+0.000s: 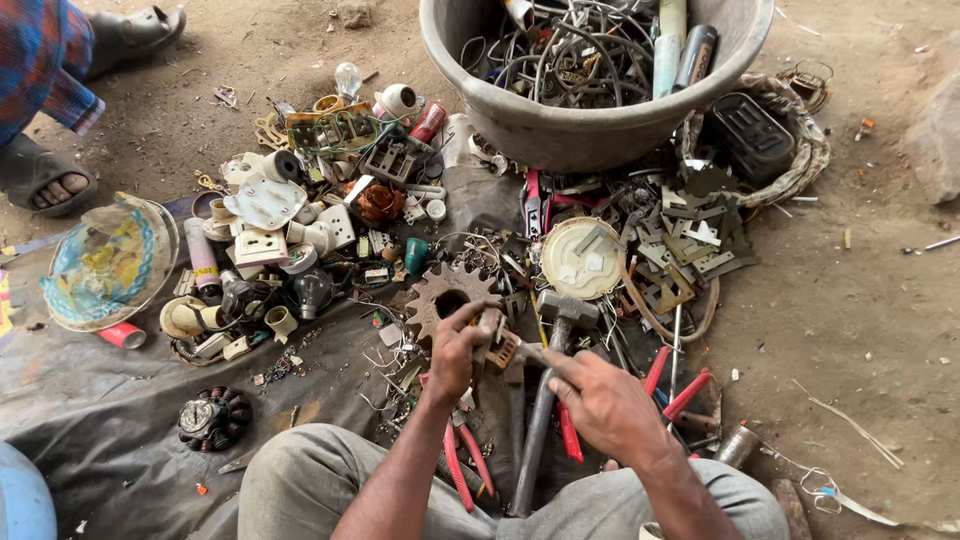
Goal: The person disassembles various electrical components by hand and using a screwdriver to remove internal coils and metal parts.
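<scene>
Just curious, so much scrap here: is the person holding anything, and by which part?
Both hands grip one small rusty metal part: left hand around its left end, right hand pinching its right end.

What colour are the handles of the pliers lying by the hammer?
Red. The pliers' handles show best in the head view, right of the hammer.

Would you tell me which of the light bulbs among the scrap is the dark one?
The dark bulb lies beside the white socket plate, left of the rusty gear. The other bulb, near the grey basin, is clear glass.

Grey basin (560,130), red-handled pliers (680,390), rusty brown gear (440,290).
</scene>
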